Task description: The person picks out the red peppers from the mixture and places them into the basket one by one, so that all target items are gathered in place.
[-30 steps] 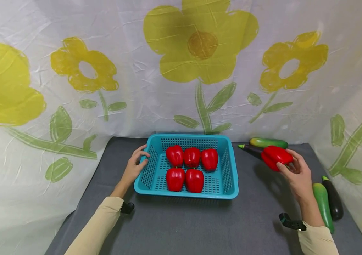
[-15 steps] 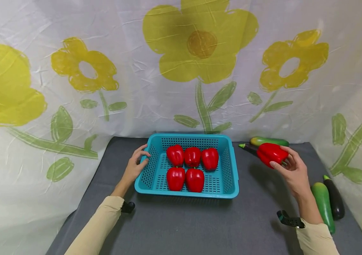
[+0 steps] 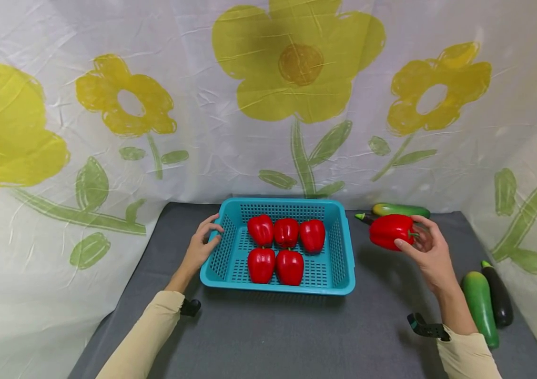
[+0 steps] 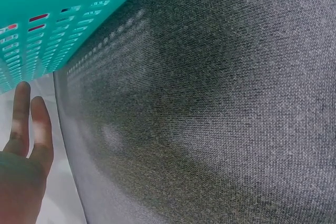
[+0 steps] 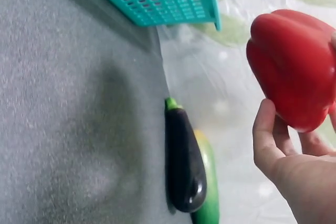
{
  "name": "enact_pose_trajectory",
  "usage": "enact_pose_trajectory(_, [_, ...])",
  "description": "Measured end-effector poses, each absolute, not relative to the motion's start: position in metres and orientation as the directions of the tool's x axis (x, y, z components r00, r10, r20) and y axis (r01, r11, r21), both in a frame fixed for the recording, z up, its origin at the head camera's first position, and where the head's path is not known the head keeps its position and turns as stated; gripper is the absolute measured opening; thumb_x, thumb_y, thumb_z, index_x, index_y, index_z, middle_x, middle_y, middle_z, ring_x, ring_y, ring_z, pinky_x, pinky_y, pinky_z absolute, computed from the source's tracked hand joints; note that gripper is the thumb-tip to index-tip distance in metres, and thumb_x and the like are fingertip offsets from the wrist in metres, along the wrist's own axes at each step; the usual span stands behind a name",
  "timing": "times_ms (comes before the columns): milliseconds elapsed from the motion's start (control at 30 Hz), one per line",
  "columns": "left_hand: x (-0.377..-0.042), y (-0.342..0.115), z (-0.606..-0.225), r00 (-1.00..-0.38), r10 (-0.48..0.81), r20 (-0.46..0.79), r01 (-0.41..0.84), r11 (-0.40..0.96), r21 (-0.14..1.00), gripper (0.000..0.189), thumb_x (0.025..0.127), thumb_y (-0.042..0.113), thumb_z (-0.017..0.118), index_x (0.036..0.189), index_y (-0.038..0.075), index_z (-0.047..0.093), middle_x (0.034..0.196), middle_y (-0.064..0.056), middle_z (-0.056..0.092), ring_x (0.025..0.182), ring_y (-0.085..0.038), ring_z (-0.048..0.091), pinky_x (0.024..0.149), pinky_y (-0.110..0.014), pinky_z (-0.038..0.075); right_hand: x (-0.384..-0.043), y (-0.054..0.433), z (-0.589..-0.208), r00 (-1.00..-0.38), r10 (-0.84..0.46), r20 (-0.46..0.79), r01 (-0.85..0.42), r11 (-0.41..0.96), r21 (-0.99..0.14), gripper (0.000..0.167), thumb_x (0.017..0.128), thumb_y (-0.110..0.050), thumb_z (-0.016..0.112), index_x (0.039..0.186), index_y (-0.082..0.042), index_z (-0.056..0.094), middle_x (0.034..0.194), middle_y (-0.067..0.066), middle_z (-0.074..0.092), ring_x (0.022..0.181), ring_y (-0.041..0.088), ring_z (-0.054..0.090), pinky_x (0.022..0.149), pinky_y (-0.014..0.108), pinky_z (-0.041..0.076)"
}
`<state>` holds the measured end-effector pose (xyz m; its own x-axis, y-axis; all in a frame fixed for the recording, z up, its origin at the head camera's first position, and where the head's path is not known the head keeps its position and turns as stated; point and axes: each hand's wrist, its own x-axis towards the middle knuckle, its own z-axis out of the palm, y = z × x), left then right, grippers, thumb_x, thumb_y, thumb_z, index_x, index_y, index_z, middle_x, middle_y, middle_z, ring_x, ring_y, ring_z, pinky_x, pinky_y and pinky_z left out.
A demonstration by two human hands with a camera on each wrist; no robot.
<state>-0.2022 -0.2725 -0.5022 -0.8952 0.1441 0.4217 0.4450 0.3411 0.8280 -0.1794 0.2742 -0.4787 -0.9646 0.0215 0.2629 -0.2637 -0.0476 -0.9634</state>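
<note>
A blue plastic basket (image 3: 277, 290) holds several red bell peppers (image 3: 261, 266), set in two rows. At its left rim is my left hand (image 3: 199, 246), whose thumb and forefinger reach over the edge and hold it. In the left wrist view two fingers (image 4: 41, 129) of that hand stand out near the perforated outer wall. To the right of the basket, my right hand (image 3: 431, 250) grips another red bell pepper (image 3: 391, 232) between thumb and fingers, lifted above the table. Its green stem points toward the palm.
Behind the held pepper lie a dark eggplant (image 3: 364, 217), partly hidden, and a green-yellow cucumber-like vegetable (image 3: 398, 210). Right of my forearm rest a green vegetable (image 3: 479, 308) and another eggplant (image 3: 497, 295). A flowered cloth (image 3: 230, 158) hangs behind the grey table (image 3: 296, 337).
My right hand has moved slightly left with the bell pepper, toward the basket, and the pepper has turned to lie more level. My left hand has stayed at the basket's rim.
</note>
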Motion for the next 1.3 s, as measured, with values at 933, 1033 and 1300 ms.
enact_pose_trajectory(933, [-0.215,-0.283,-0.530,-0.892,0.124,0.434,0.450,0.320,0.834,0.014,0.096,-0.014,0.054,0.109,-0.011,0.060,0.154,-0.030,0.034,0.140,-0.050,0.031,0.092,-0.068,0.037,-0.188,0.248,-0.464,-0.960,-0.138,0.243,-0.250,0.036,-0.968,0.056,0.098,-0.001,0.065,0.151,-0.011,0.049,0.135,0.010,0.053,0.110,0.025,0.054,0.077,0.028,0.055])
enact_pose_trajectory(1033, [-0.216,-0.283,-0.531,-0.892,0.120,0.436,0.451,0.303,0.840,0.015,0.097,-0.014,0.054,0.109,-0.010,0.061,0.154,-0.028,0.034,0.140,-0.049,0.032,0.091,-0.070,0.036,-0.188,0.243,-0.462,-0.957,-0.148,0.250,-0.259,0.049,-0.965,0.056,0.097,-0.001,0.066,0.150,-0.010,0.049,0.135,0.010,0.054,0.109,0.025,0.055,0.079,0.028,0.055])
enact_pose_trajectory(1300, [-0.214,-0.280,-0.527,-0.890,0.120,0.441,0.455,0.308,0.835,0.015,0.095,-0.017,0.054,0.108,-0.013,0.061,0.152,-0.034,0.034,0.139,-0.053,0.031,0.091,-0.071,0.036,-0.190,0.227,-0.454,-0.957,-0.127,0.259,-0.273,0.104,-0.956,0.052,0.098,-0.007,0.067,0.147,-0.005,0.051,0.129,0.009,0.060,0.106,0.023,0.061,0.083,0.028,0.054])
